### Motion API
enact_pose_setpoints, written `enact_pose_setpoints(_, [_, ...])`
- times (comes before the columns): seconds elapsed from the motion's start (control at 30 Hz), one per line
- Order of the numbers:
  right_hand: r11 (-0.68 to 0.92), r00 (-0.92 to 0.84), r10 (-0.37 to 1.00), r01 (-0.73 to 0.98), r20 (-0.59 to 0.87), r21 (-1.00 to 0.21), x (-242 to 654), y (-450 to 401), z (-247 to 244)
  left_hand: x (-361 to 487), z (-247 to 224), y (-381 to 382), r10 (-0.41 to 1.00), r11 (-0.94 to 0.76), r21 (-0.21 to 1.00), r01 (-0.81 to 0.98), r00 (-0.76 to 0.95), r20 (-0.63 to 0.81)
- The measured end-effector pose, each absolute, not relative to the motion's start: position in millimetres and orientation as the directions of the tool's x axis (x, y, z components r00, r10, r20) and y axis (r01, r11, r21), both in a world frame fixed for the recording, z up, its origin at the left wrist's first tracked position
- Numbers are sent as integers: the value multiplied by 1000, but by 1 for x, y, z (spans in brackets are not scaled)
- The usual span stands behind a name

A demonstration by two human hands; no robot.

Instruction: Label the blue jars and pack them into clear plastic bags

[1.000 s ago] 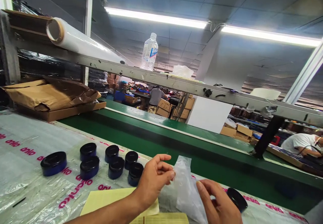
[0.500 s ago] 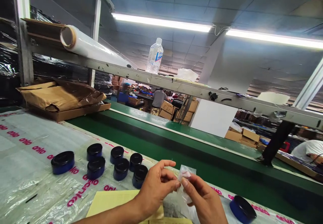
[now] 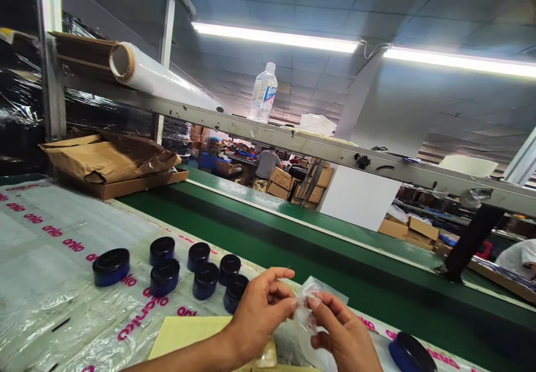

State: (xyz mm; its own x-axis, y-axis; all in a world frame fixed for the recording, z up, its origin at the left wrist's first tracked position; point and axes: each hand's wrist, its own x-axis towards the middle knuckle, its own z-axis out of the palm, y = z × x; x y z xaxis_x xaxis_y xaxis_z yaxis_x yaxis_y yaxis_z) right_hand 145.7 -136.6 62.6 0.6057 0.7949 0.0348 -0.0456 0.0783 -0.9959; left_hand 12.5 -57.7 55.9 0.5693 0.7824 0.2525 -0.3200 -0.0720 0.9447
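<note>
Between my two hands is a small clear plastic bag (image 3: 305,319), crumpled and partly covered by fingers. My right hand (image 3: 345,327) pinches it between thumb and fingers. My left hand (image 3: 262,313) holds the bag's left edge between thumb and forefinger, its other fingers curled loosely. What the bag contains, if anything, I cannot make out. Beneath my left forearm lies a yellow paper sheet (image 3: 180,333). Several round blue containers with black tops (image 3: 205,281) stand left of my hands, and another blue container (image 3: 412,355) sits to the right.
A green conveyor belt (image 3: 201,221) runs behind the plastic-covered table (image 3: 33,282). A cardboard tray with brown paper (image 3: 117,165) stands at left. Above, a metal shelf rail (image 3: 188,116) carries a water bottle (image 3: 263,94) and a roll of film (image 3: 167,81). People sit in the background.
The bag has spread out more to the right and downward between my hands. My right hand has shifted slightly. The whole view has swung a little to the left.
</note>
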Motion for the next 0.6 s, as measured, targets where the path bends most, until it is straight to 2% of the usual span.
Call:
enact_pose_setpoints(0.17, [88, 622, 777, 46, 97, -995, 149, -137, 58, 8, 51, -51, 805, -122, 944, -305, 526, 274])
enact_pose_setpoints(0.3, [18, 690, 697, 258, 197, -966, 156, -141, 57, 4, 50, -44, 840, -153, 948, -278, 469, 273])
enact_pose_setpoints(0.37, [-17, 704, 677, 308, 216, -951, 156, -142, 57, 2, 51, -42, 847, -187, 950, -250, 449, 285])
enact_pose_setpoints(0.53, [1, 658, 752, 56, 38, -998, 142, -135, 58, 2, 54, -46, 841, -263, 946, -188, 436, 320])
enact_pose_setpoints(0.6, [26, 642, 765, 51, 53, -998, 137, -132, 58, 3, 54, -46, 837, -272, 946, -177, 441, 323])
